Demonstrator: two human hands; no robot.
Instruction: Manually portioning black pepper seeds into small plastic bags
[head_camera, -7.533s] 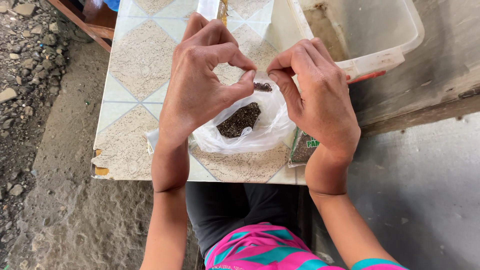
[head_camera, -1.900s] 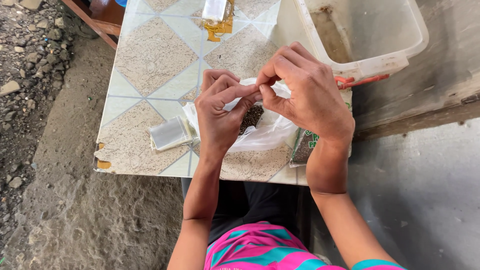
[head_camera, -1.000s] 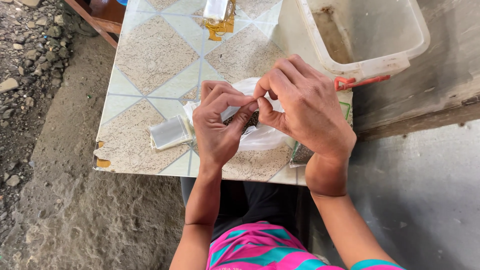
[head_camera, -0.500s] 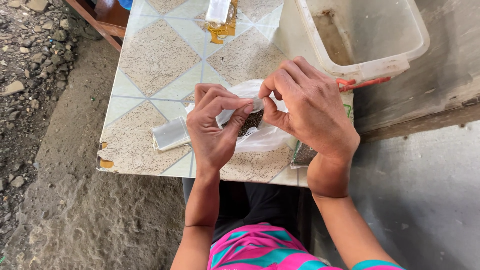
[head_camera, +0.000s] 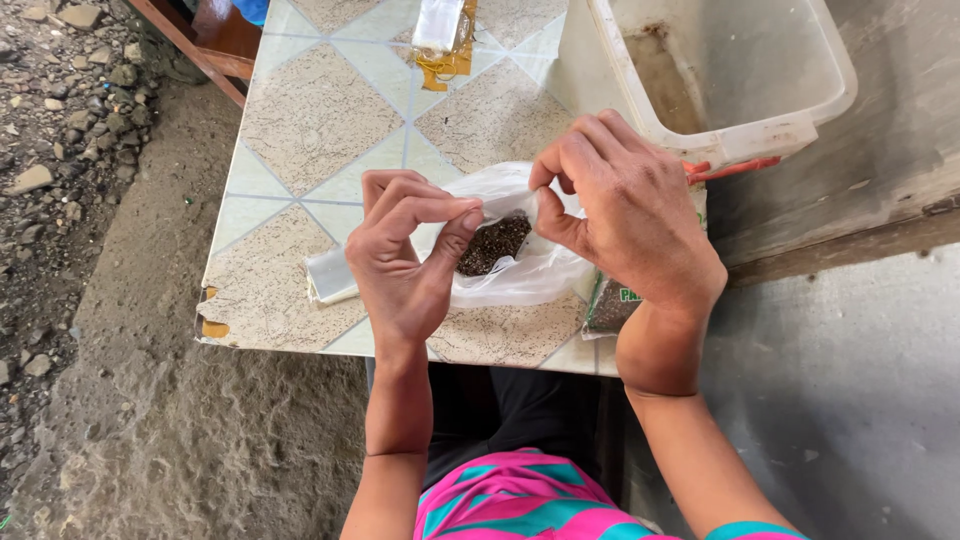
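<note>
A thin clear plastic bag (head_camera: 520, 275) with a small heap of dark seeds (head_camera: 492, 242) inside lies over the near part of a tiled tabletop (head_camera: 310, 120). My left hand (head_camera: 405, 260) pinches the bag's left edge between thumb and fingers. My right hand (head_camera: 625, 205) pinches the bag's upper right edge, fingers curled. The two hands hold the bag's mouth apart, so the seeds show between them.
A small clear flat packet (head_camera: 330, 276) lies on the table left of my left hand. A seed packet (head_camera: 608, 305) lies under my right wrist. A white plastic tub (head_camera: 720, 70) stands at the back right, a small bottle (head_camera: 440, 25) at the back. Gravel ground is at left.
My hands have drawn a little apart along the bag's top, widening its mouth. Seven seconds ago both hands held the bag higher and more spread out.
</note>
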